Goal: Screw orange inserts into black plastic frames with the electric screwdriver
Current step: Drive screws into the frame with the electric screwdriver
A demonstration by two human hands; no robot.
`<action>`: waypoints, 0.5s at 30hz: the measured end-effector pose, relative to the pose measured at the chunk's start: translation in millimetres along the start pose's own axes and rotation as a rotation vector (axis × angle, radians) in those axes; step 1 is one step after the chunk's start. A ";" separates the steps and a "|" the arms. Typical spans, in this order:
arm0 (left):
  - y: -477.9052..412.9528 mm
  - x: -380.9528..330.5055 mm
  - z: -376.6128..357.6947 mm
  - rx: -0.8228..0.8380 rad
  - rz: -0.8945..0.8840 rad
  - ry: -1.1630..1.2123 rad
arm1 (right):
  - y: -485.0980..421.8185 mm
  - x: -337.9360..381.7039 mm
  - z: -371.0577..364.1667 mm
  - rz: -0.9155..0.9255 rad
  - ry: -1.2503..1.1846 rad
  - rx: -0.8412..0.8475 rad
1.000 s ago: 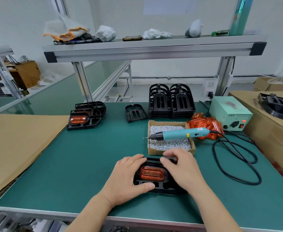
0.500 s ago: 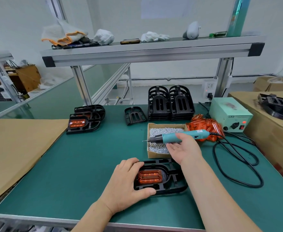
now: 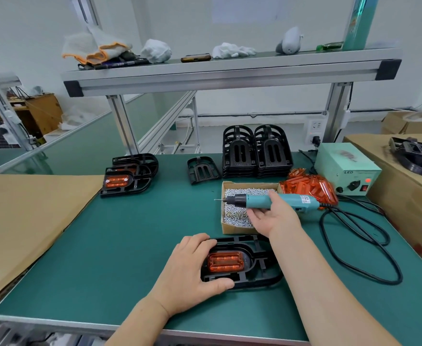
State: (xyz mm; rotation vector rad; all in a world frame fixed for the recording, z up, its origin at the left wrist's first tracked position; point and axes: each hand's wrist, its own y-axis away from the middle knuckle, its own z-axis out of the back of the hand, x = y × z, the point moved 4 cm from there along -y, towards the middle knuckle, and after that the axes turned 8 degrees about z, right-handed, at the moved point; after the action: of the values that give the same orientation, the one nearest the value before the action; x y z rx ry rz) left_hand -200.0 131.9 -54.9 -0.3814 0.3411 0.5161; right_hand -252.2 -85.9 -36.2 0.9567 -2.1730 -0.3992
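A black frame point(image 3: 262, 268) lies near the table's front edge with an orange insert point(image 3: 225, 261) seated in it. My left hand point(image 3: 187, 268) grips the frame's left end, fingers over the far edge and thumb along the near edge. My right hand point(image 3: 274, 216) is over the cardboard box of screws point(image 3: 232, 228). It holds the teal electric screwdriver point(image 3: 294, 201), thumb on top and fingers underneath, with the bit pointing left.
Loose orange inserts point(image 3: 309, 186) are piled by the green power box point(image 3: 344, 166). Its black cable point(image 3: 354, 245) loops at the right. Two stacks of black frames point(image 3: 257, 151) and a single one point(image 3: 202, 169) stand behind. Fitted frames point(image 3: 130, 176) lie at left, beside cardboard point(image 3: 25, 216).
My right hand left the frame, reached back to the screw box and took hold of the screwdriver. My left hand stayed on the frame.
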 end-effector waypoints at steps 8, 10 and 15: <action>4.6 0.0 0.7 0.055 -0.032 0.054 | 10.7 17.9 5.0 0.264 0.155 0.043; 4.7 -0.6 1.6 0.064 -0.034 0.088 | 10.2 21.5 10.0 0.293 0.172 0.037; -30.2 -5.9 14.2 -0.104 0.065 0.163 | 11.5 29.8 22.4 0.319 0.048 0.005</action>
State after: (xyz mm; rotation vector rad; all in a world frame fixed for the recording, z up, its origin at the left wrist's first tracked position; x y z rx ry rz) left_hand -185.6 111.4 -32.1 -0.5159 0.4862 0.5696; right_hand -288.2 -100.2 -31.0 0.6001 -2.2344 -0.2146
